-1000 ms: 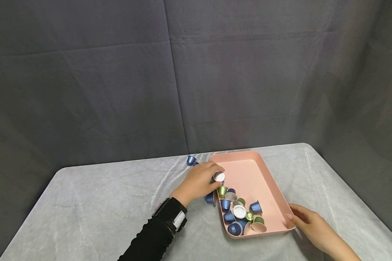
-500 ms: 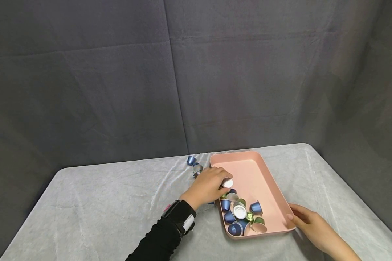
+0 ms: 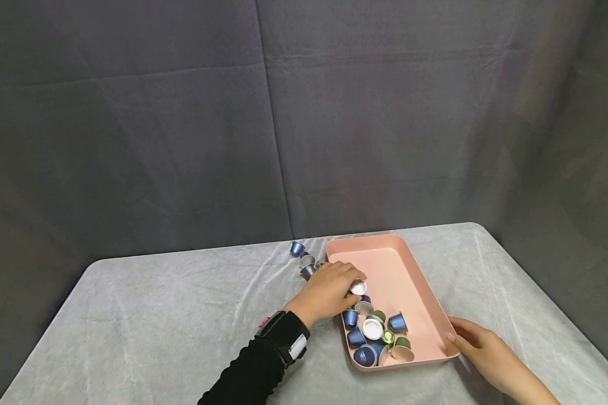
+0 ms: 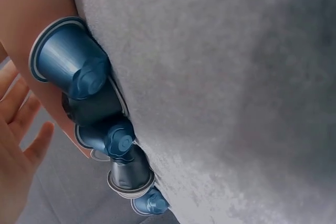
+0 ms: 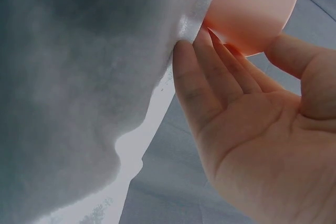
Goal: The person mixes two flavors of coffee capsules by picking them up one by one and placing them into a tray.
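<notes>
the left hand [image 3: 324, 293] pinches a silver-lidded capsule [image 3: 358, 287] over the pink tray [image 3: 382, 267] — the right hand [image 3: 478, 347] grips its near right corner.

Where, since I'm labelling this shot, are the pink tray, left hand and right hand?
Pink tray [image 3: 389, 278]: head view, bare floor.
Left hand [image 3: 326, 291]: head view, back of hand.
Right hand [image 5: 257, 124]: right wrist view, palm.

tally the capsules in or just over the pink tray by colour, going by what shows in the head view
Blue capsules: 6
Green capsules: 4, one mostly hidden by the left hand
Foil-up capsules, body colour unclear: 2, one of them held in the left hand
Total in sight: 12; the hand may hide more
</notes>
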Demonstrator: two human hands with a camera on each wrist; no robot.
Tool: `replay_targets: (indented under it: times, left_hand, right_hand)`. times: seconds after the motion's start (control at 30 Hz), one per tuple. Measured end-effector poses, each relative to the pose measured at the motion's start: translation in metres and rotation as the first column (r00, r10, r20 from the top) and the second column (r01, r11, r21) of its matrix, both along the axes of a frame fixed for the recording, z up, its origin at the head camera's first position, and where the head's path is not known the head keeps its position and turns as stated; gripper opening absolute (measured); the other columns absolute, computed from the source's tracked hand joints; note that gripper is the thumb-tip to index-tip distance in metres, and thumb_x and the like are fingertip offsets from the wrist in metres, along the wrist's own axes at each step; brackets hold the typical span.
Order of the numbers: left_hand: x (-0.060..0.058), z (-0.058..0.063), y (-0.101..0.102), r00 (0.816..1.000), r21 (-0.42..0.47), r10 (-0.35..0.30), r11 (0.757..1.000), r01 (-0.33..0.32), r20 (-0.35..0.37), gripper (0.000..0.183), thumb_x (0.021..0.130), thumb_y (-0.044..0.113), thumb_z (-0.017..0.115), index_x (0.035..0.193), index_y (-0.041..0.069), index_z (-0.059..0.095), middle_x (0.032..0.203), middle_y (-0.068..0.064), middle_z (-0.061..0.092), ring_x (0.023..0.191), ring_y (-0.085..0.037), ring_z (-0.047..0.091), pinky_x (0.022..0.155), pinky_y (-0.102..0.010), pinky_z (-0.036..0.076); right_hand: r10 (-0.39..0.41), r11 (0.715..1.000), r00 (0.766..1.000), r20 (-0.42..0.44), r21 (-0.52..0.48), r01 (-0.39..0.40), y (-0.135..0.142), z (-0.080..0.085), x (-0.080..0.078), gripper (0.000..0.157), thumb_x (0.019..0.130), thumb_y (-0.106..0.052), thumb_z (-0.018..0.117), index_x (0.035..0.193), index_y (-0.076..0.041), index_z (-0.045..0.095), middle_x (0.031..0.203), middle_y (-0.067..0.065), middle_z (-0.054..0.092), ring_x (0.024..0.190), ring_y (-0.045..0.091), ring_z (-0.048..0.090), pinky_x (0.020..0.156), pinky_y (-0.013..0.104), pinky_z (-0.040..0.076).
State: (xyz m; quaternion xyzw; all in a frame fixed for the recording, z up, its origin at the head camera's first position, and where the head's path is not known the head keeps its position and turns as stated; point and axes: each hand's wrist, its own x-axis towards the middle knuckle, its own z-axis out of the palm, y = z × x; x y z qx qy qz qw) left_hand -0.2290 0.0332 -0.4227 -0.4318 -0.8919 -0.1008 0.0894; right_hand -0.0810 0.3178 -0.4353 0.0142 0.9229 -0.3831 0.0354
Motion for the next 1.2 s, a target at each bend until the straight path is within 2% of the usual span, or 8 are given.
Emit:
replay_targets:
  times: [0.23, 0.6, 0.93, 1.2]
  left_hand:
    - [0.000, 0.000, 0.000, 1.000, -0.004, 0.004, 1.000, -0.004, 0.000, 0.031, 0.092, 0.031, 0.070, 0.121, 0.020, 0.067, 0.117, 0.006, 0.065, 0.115, -0.012, 0.057, 0.101, -0.030, 0.041]
    - [-0.001, 0.002, 0.001, 1.000, -0.007, -0.001, 1.000, 0.001, 0.011, 0.031, 0.094, 0.030, 0.069, 0.124, 0.020, 0.066, 0.120, 0.007, 0.065, 0.118, -0.012, 0.056, 0.103, -0.029, 0.039]
    - [-0.008, 0.004, -0.002, 0.999, 0.010, 0.015, 1.000, -0.015, 0.050, 0.029, 0.097, 0.033, 0.064, 0.123, 0.019, 0.066, 0.123, 0.005, 0.064, 0.121, -0.013, 0.054, 0.106, -0.032, 0.038]
    - [-0.016, 0.003, -0.010, 0.998, -0.014, 0.065, 0.998, -0.065, -0.004, 0.026, 0.099, 0.030, 0.061, 0.123, 0.020, 0.066, 0.123, 0.005, 0.064, 0.123, -0.015, 0.054, 0.105, -0.036, 0.039]
  right_hand:
    - [-0.002, 1.000, 1.000, -0.009, 0.013, 0.002, 0.000, 0.000, 0.000, 0.047, 0.102, -0.020, 0.057, 0.134, 0.014, 0.050, 0.127, 0.029, 0.059, 0.113, 0.037, 0.061, 0.080, 0.021, 0.050]
    - [-0.015, 1.000, 1.000, -0.016, 0.025, 0.015, 0.000, -0.002, 0.001, 0.046, 0.101, -0.020, 0.058, 0.134, 0.012, 0.052, 0.127, 0.027, 0.061, 0.108, 0.025, 0.062, 0.080, 0.019, 0.050]
    - [-0.022, 1.000, 1.000, -0.020, 0.021, 0.022, 0.000, -0.002, 0.000, 0.046, 0.101, -0.020, 0.059, 0.134, 0.012, 0.052, 0.127, 0.026, 0.061, 0.107, 0.023, 0.062, 0.080, 0.019, 0.050]
    - [-0.002, 1.000, 1.000, -0.021, 0.016, 0.003, -0.001, -0.001, 0.000, 0.047, 0.101, -0.019, 0.058, 0.134, 0.013, 0.051, 0.127, 0.028, 0.060, 0.110, 0.033, 0.062, 0.080, 0.020, 0.050]
